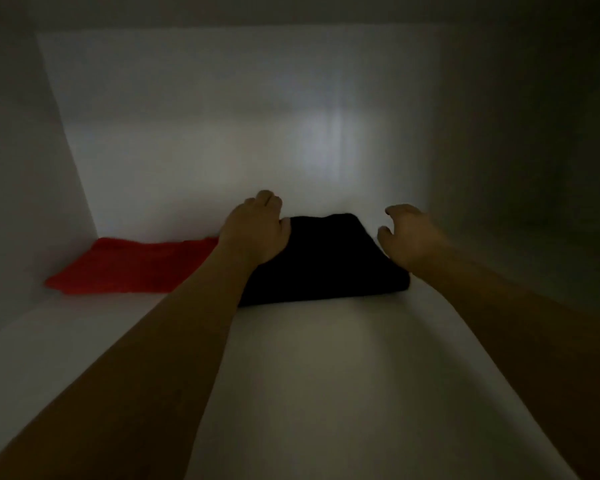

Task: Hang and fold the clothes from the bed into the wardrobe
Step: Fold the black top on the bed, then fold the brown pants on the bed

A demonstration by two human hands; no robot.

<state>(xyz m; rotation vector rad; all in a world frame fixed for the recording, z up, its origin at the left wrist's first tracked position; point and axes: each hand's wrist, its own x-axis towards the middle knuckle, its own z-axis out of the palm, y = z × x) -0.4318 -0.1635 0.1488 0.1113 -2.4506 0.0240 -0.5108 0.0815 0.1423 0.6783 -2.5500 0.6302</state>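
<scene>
Dim inside the wardrobe shelf (309, 358), white walls all round, faint patch of light on the back wall (222, 133). Folded black garment (326, 258) lay flat on the shelf, near the back, approx. centre. Just to its left, touching or nearly so, a folded red garment (132, 266) sat by the left back corner.

Both bare arms reached in from the front. Left hand (257, 233) rested on the black garment's left rear corner, palm down, fingers curled over the far edge & thumb against the top; whether it truly gripped the cloth, couldn't tell in that light. Right hand (409, 233) was at the garment's right side, fingers loosely curled, spread a bit, holding nothing; it looked just off the cloth, though contact at the heel of the hand was too dark to judge.
</scene>
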